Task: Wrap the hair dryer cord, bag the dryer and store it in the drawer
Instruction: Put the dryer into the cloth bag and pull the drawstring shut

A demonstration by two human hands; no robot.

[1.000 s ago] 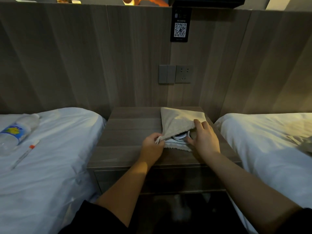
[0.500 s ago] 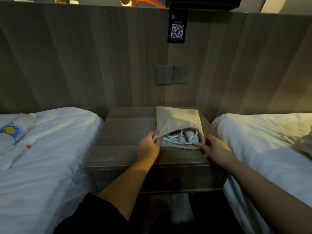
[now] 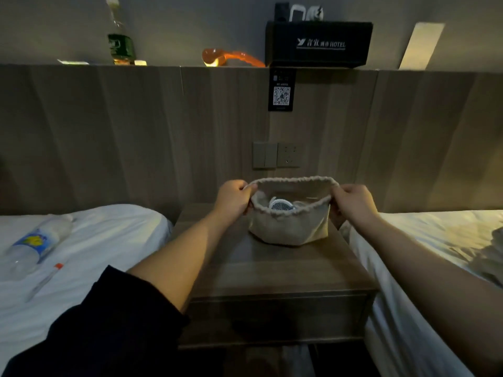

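Observation:
A beige drawstring bag (image 3: 290, 229) stands upright on the wooden nightstand (image 3: 275, 270), its mouth held wide. Inside it I see the white hair dryer (image 3: 281, 206), its round grille facing up; the cord is hidden. My left hand (image 3: 234, 198) pinches the bag's left rim and my right hand (image 3: 353, 204) pinches the right rim, pulling the opening apart. The nightstand's drawer front (image 3: 275, 319) below is closed.
White beds flank the nightstand; the left bed (image 3: 89, 240) carries a plastic water bottle (image 3: 38, 244) and a thin pen (image 3: 45, 280). Behind stands a wooden headboard with a switch and socket (image 3: 279, 155). On its ledge sit a black box (image 3: 318, 44), a bottle and an orange object.
The bag lay flat on the nightstand with its mouth toward me; now it stands upright, both hands gripping its rim and spreading it open. The view has tilted upward.

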